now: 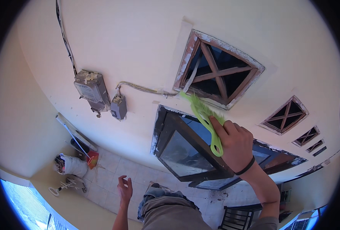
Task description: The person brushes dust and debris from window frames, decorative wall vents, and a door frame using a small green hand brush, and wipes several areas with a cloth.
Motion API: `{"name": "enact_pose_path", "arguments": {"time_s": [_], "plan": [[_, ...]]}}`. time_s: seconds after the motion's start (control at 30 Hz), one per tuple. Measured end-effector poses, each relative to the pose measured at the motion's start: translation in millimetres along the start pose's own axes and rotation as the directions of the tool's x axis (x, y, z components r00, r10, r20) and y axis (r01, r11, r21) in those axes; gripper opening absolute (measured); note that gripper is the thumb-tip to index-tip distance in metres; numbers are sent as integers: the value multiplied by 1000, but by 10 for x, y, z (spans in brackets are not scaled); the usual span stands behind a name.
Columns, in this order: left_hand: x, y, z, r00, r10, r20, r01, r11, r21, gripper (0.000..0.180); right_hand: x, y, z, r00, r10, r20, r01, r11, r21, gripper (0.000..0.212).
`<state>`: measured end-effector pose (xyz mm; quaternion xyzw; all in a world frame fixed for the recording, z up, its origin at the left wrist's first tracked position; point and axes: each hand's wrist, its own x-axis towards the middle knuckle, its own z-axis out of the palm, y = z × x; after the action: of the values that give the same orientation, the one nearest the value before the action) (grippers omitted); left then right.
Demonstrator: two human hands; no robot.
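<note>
My right hand (234, 145) is raised toward the wall, its fingers wrapped round a bright green hand brush (200, 110). The bristles point up and right, and the brush's far tip is at the lower left corner of a square wooden vent frame (217, 73) with crossed slats. Whether the tip touches the frame, I cannot tell. Chipped white paint edges that frame, and a pale strip (194, 74) hangs across its left side. Low beside my body, my left hand (125, 189) holds nothing, its fingers loosely bent and apart.
Below the vent, a dark-framed glass window (185, 153) swings outward. An electric meter (91, 90) and a small grey box (118, 107) are on the wall at left. A filled white sack (75, 165) and a red dustpan (93, 158) stand below; a black rack (237, 217) is at lower right.
</note>
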<state>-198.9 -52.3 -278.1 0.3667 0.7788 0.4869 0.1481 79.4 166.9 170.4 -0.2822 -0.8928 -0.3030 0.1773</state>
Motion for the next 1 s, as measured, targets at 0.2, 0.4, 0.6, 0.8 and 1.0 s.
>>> {"name": "enact_pose_path", "arguments": {"time_s": [0.2, 0.4, 0.6, 0.8, 1.0], "plan": [[122, 264, 181, 996, 83, 21, -82, 996, -30, 24, 48, -139, 27, 989, 3, -146, -3, 1000, -1, 40], [51, 482, 159, 988, 140, 58, -135, 988, -77, 25, -271, -175, 378, 997, -39, 64, 18, 951, 308, 43], [436, 1437, 244, 937, 329, 119, -313, 940, -135, 33, -250, 261, 223, 838, 487, -247, -422, 865, 273, 44], [1128, 3016, 491, 679, 732, 59, -704, 672, -232, 53, -431, 329, 217, 944, 314, -104, -271, 914, 303, 44], [1440, 3776, 851, 625, 764, 160, -771, 637, -31, 72, -646, 378, 86, 945, 218, -243, -184, 971, 155, 56]]}}
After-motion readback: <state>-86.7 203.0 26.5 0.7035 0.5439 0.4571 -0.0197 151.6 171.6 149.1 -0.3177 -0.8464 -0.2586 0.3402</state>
